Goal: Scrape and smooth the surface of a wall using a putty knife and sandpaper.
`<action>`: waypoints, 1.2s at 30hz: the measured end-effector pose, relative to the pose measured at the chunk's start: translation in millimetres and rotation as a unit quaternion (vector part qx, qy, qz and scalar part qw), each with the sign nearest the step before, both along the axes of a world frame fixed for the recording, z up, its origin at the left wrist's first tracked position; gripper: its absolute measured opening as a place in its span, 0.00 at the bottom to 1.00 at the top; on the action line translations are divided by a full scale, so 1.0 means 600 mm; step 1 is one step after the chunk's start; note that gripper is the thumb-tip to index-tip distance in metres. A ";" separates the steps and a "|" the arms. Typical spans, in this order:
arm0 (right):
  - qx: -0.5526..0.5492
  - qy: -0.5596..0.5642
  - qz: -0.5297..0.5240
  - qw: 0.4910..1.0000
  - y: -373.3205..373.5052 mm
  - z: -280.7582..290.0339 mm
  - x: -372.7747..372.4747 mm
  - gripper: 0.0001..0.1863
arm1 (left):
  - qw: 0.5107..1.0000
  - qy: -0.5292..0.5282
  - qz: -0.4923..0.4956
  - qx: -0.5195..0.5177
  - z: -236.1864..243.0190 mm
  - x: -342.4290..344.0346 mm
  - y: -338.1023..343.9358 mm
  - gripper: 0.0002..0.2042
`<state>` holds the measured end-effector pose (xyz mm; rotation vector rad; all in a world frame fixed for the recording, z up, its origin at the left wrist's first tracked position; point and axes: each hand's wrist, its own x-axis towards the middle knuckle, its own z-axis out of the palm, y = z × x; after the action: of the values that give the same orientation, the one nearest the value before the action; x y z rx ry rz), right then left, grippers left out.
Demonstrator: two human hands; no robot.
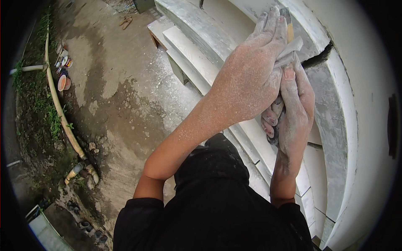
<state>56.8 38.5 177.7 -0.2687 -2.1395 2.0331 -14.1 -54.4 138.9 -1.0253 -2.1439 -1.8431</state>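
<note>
Both my hands, coated in white dust, meet at the upper right over a grey moulding [331,100]. The fingers of my left hand [251,71] are straight and close together along a narrow block [289,31] with a dark end and a tan edge; its thumb is hidden. A stiff, pale grey folded sheet [289,53], like sandpaper, sticks out between the hands. My right hand [295,98] pinches this sheet between thumb and forefinger, its other fingers curled under. How sheet and block join is covered by my hands.
A dark crack [320,56] splits the moulding beside a white wall [364,54]. Stepped pale ledges [188,54] run below my left arm. Left lie a dusty concrete floor [121,96], a long pipe [56,104], small tubs [63,83] and sandals [125,22].
</note>
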 end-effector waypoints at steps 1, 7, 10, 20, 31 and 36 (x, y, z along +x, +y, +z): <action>-0.002 0.002 0.004 1.000 -0.001 -0.002 0.003 0.22 | 0.997 0.069 0.020 -0.011 -0.002 -0.006 -0.004 0.25; 0.004 -0.045 0.015 0.999 0.022 0.000 0.000 0.21 | 0.991 0.103 0.084 -0.011 -0.034 0.001 0.026 0.27; 0.008 -0.065 0.021 0.998 0.024 -0.017 0.031 0.22 | 0.991 0.109 0.076 0.017 -0.036 0.012 0.006 0.25; -0.066 -0.085 -0.022 0.994 0.074 -0.053 0.109 0.23 | 0.993 0.054 0.081 0.070 -0.066 0.090 0.027 0.20; -0.064 -0.126 -0.022 0.990 0.089 -0.044 0.106 0.21 | 0.999 0.003 -0.046 0.026 -0.074 0.092 0.053 0.33; -0.033 -0.115 0.004 0.993 0.093 -0.029 0.099 0.19 | 0.999 0.012 -0.050 -0.003 -0.061 0.094 0.054 0.34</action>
<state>116.2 94.1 160.5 -0.5291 -2.2048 2.1749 42.3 -22.1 102.2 -1.1706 -2.1218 -1.8573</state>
